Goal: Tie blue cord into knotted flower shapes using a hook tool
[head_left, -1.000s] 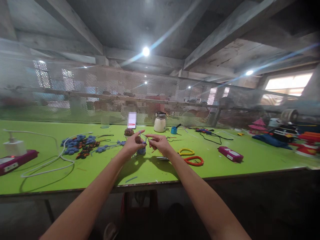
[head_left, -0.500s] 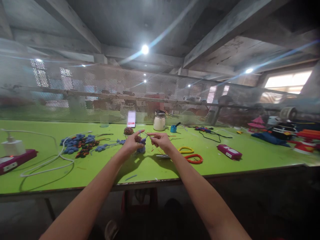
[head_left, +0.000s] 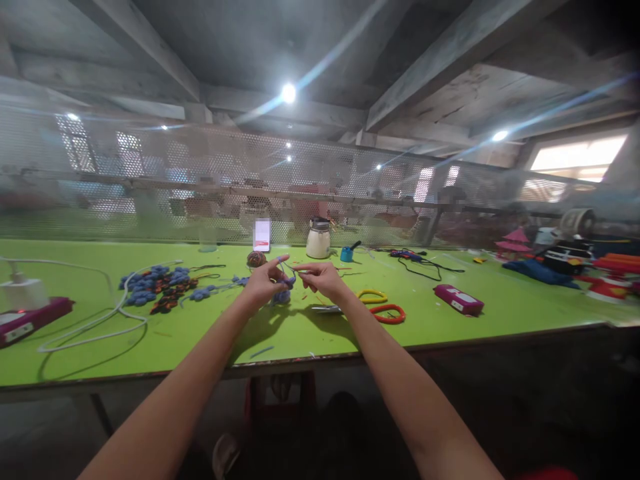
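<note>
A: ok so what are the hands up to here?

B: left hand [head_left: 265, 285] has the index finger stuck out with a strand looped over it, thumb lower down, pinching the blue yarn piece [head_left: 283, 295]; right hand [head_left: 323, 280] has its fingertips closed narrow on a thin tool [head_left: 297, 269], tip pointing into the yarn; can't tell if the tip is hooked, too small.

A: and where's the yarn piece exactly?

B: between the two hands, right by the left thumb, over the near-middle part of the green table [head_left: 200, 340]; part of it hangs below the fingers.

A: what else is lying about?

B: scissors [head_left: 403, 313] with one red and one yellow handle, partly behind the right forearm; multicolored yarn ball [head_left: 257, 259] just beyond the left hand; phone [head_left: 262, 235] upright behind that, pale jug [head_left: 319, 241] to its right, then a small blue pot [head_left: 347, 253]; blue and dark crocheted bits [head_left: 155, 287] over on the left, beside a white cable [head_left: 95, 345]; purple power strip [head_left: 458, 300] off to the right.
</note>
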Available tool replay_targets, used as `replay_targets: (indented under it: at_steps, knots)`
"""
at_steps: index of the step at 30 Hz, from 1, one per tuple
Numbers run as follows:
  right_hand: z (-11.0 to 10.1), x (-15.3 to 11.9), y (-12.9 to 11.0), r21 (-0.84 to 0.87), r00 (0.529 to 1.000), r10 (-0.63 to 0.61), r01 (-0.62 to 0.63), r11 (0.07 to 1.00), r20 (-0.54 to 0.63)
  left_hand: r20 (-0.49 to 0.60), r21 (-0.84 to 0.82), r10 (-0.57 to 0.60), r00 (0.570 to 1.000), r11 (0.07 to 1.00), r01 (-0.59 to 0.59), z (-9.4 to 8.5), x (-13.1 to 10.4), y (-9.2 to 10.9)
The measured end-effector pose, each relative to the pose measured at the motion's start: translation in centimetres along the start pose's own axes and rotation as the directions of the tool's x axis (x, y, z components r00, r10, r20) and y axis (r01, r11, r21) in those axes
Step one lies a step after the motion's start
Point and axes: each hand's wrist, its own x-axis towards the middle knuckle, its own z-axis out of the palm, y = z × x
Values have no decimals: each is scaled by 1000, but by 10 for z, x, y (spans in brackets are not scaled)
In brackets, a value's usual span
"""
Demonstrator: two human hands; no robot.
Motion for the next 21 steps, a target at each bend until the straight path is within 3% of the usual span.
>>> replay_targets:
  at_steps: [7, 14, 21]
  knots:
    - [-7, -2, -3, -90, 998, -31, 37, 995, 60, 0, 83, 37, 999, 996, -37, 0, 0, 2]
    - [-7, -3, 1, -204, 980, 10, 31, 978, 197, 71, 147, -22, 997, 989, 11, -5, 1, -4]
    - [-9, -4, 5, -369, 965, 30, 70, 927, 259, 59, 208, -90, 994, 975, 76, -8, 3, -8]
